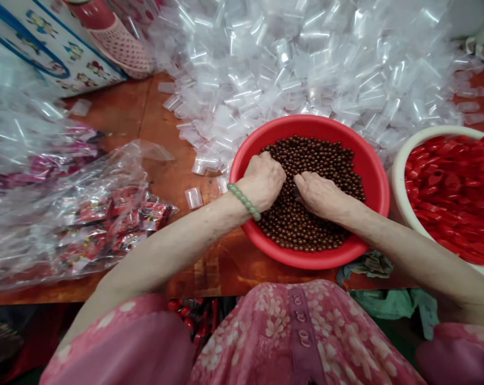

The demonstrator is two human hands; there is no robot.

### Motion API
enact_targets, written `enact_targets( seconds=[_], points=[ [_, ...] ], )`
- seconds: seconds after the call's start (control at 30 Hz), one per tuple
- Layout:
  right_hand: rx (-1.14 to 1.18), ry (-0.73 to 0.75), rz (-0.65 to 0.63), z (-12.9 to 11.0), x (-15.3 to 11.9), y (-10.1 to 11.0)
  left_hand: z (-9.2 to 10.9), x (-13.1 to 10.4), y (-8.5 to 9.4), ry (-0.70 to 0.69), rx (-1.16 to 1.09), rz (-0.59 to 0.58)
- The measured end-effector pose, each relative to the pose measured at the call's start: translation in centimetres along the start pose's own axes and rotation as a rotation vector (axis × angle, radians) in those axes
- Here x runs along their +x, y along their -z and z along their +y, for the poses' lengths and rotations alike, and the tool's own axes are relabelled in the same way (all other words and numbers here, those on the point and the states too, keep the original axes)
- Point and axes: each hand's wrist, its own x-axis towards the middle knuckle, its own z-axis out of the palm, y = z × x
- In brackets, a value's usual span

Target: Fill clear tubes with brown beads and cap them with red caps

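Observation:
A red basin point(376, 187) holds a thick layer of small round brown balls point(317, 160). Both hands are down in it, close to each other. My left hand point(264, 179), with a green bead bracelet point(245, 201) at the wrist, is closed over the balls on the left side; what its fingers hold is hidden. My right hand point(320, 195) lies on the balls nearer the middle, its fingers curled together. A small dark thing shows at its fingertips, too small to name.
Clear plastic containers point(266, 64) are heaped behind the basin. A white tub point(400, 176) of red plastic pieces point(454, 192) stands right. Plastic bags with red packets point(93, 230) lie left. A pink bottle point(113, 40) and a patterned bag point(65, 48) stand back left.

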Motion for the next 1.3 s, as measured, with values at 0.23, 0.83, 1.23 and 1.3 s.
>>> enact_targets(
  seconds=[0.23,0.83,1.23,1.3],
  points=[
    [-0.082,-0.048,0.03,1.5,-0.9,0.6,1.1,2.3,-1.6,-0.277,-0.048,-0.037],
    [-0.243,0.085,-0.117,6.1,-2.8,1.9,-1.8,2.5,-2.6,-0.613,-1.624,-0.092],
    [0.168,0.333,-0.29,2.0,0.3,1.2,-2.9,1.6,-4.4,-0.538,-1.72,0.21],
    [0.367,0.378,-0.253,2.6,0.5,0.7,-3.0,1.5,-4.4,-0.503,-1.75,0.216]
  ],
)
